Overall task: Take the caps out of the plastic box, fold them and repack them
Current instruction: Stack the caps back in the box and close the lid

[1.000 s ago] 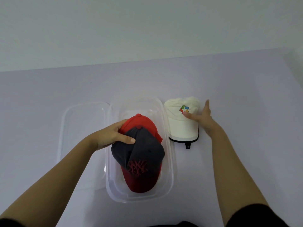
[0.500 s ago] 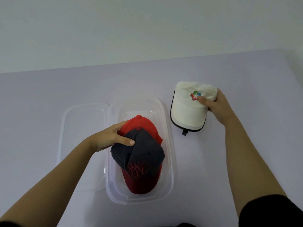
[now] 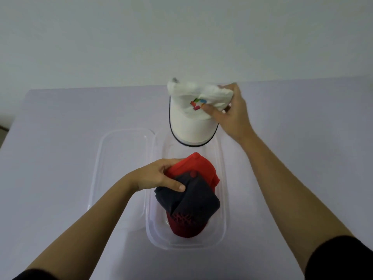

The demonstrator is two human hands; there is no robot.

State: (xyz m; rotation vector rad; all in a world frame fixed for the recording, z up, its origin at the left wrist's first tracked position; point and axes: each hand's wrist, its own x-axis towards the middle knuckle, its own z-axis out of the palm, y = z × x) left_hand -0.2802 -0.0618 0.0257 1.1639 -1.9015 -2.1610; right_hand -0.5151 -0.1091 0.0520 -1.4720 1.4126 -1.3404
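Note:
A clear plastic box (image 3: 223, 201) lies on the pale table. Inside it are a folded red cap (image 3: 201, 165) and, on top, a dark grey cap (image 3: 193, 197) with a red brim (image 3: 184, 225). My left hand (image 3: 155, 175) grips the left side of these two caps, thumb on the grey crown. My right hand (image 3: 228, 112) holds a folded white cap (image 3: 191, 116) with a coloured logo by its crumpled crown. The white cap hangs in the air over the far end of the box, brim toward me.
The box's clear lid (image 3: 119, 170) lies flat on the table against the box's left side. The table's left edge (image 3: 14, 120) runs close by at the far left, and a plain wall stands behind the table.
My right hand has lifted the white cap off the table at the box's right and carried it left, over the far end of the box. My left hand stays on the caps.

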